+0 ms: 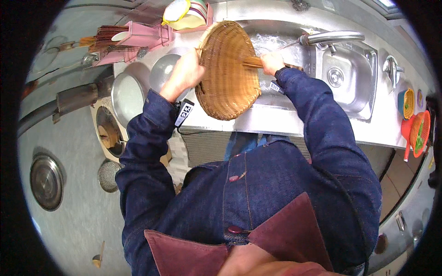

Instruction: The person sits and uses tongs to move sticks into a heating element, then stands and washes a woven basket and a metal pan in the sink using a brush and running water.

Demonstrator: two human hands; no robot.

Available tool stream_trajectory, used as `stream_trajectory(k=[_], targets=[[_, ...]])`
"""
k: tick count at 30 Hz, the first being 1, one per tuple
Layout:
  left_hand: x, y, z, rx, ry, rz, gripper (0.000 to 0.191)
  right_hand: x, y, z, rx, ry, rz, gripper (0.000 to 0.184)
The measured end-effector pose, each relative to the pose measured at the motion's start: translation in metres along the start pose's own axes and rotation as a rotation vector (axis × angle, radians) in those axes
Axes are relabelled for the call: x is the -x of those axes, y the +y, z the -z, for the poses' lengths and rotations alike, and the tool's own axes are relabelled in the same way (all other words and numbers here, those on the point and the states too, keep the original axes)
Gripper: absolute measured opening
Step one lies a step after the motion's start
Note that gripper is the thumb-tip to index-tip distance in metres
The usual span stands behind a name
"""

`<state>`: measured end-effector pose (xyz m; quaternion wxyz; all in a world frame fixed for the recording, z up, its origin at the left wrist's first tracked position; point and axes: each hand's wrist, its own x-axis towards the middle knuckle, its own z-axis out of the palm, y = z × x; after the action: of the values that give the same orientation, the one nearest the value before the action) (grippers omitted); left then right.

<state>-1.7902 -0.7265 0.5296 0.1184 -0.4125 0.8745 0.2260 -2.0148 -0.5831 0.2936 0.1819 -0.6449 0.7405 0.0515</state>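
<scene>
My left hand (187,70) grips the rim of a woven wicker basket (221,76), tilted up on edge over the left sink basin (286,100). In my right hand (272,62) is a bamboo pot-scrubbing brush (253,62). Its bristle end reaches the woven face of the basket, while the back end shows past my wrist. The faucet (335,37) has its spout turned over the left basin, and a stream runs from it. Water lies in that basin. Part of the basin is hidden behind the basket and my right forearm.
The right basin (345,81) has a drain strainer. Metal bowls (128,95) stand left of the basket. Farther left are a pink chopstick rack (138,38) and a dish rack with plates (193,17). Colored plastic baskets (419,134) sit at the counter's right end. A steel-wool scrubber (301,5) lies behind the sink.
</scene>
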Motion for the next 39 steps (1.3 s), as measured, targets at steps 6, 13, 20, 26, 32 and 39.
stream_trajectory(k=[6,13,20,26,32,39], targets=[[-0.008,-0.006,-0.004,0.051,-0.017,0.003,0.044,0.010,0.014,0.004,0.043,-0.111,-0.046,0.021],[-0.001,-0.007,-0.005,0.103,-0.046,0.051,0.046,0.013,0.001,0.016,-0.103,-0.044,0.004,0.029],[-0.001,-0.013,-0.013,0.158,0.016,0.070,0.042,0.031,0.017,0.019,-0.155,-0.123,-0.013,0.027],[-0.004,-0.008,-0.026,0.201,0.061,0.035,0.036,0.019,-0.034,0.072,-0.495,-0.032,0.007,0.035],[-0.005,-0.008,-0.033,0.199,-0.039,0.105,0.048,0.067,-0.072,0.055,-0.634,-0.008,0.337,0.029],[0.004,-0.005,-0.040,0.248,0.073,0.113,0.037,0.075,-0.044,0.052,-0.359,0.010,0.264,0.025]])
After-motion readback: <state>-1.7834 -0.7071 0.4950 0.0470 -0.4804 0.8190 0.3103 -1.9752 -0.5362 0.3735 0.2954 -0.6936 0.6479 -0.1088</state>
